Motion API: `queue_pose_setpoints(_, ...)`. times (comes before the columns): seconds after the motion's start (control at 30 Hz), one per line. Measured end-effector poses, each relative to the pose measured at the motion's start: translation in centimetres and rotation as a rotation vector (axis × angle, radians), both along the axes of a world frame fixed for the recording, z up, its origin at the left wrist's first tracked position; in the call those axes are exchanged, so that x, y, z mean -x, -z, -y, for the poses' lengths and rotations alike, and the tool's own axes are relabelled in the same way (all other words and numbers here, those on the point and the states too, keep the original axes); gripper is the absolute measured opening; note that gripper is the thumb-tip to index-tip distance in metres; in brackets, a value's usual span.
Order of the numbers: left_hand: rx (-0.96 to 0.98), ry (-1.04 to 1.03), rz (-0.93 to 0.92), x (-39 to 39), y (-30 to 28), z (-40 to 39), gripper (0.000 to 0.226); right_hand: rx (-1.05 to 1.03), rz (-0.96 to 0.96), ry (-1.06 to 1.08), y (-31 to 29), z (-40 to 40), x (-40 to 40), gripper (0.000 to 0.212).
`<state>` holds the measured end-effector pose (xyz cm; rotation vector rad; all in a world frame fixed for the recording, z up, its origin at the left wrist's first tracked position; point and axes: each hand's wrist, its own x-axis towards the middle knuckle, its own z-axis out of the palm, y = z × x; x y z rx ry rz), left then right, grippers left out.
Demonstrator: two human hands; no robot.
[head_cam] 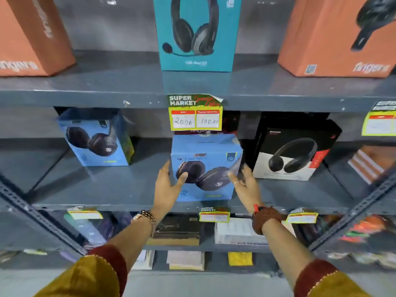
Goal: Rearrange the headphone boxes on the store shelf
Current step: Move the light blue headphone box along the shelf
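Reaching into the middle shelf [107, 189] with both hands, the person has the blue headphone box [211, 155] bracketed from either side, right at the shelf's front edge under the yellow price tag [196, 120].

What could go wrong, as I read it: the box sits close to the lip of the shelf, so a lopsided squeeze or a quick tug could tip it forward and off. The black-and-white headphone box [293, 155] stands just beside it on the right, and the right hand is wedged into that narrow gap, so a careless pull or slide sideways could knock the neighbour askew. The hanging price tag is also right above the box top, so lifting straight up would likely snag it. There looks to be another box behind it too, but that part is too hidden to say much.

Grip-wise: the left hand [168, 185] is spread wide, thumb lying across the front face of the box and fingers running up along its left side. The right hand [244, 183] is also opened out, thumb touching the front near the right edge, fingers beside the right face. Neither hand is clamped down, so it looks more like a loose cradle than a real hold. Whether the box is bearing on the shelf or slightly lifted, I can't tell.

A second blue box [96, 140] stands well off to the left.
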<state>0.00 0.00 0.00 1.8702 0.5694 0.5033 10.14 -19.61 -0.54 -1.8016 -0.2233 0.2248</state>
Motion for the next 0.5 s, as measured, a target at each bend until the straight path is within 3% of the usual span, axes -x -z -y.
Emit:
queue_pose_setpoints(0.17, 0.017, 0.04, 0.011, -1.0, 1.4, -1.0, 0.052, -0.003, -0.015, 0.037, 1.0, -1.1, -0.8, 0.079)
queue_pose_setpoints(0.4, 0.007, -0.002, 0.012, 0.5, 0.3, -0.5, 0.048, 0.036, 0.12, 0.071, 0.4, 0.1, 0.5, 0.018)
queue_pose_setpoints(0.5, -0.024, 0.01, -0.012, 2.4, -0.7, 0.4, 0.044, 0.096, 0.161, 0.115, -1.0, 2.2, 2.5, 0.032)
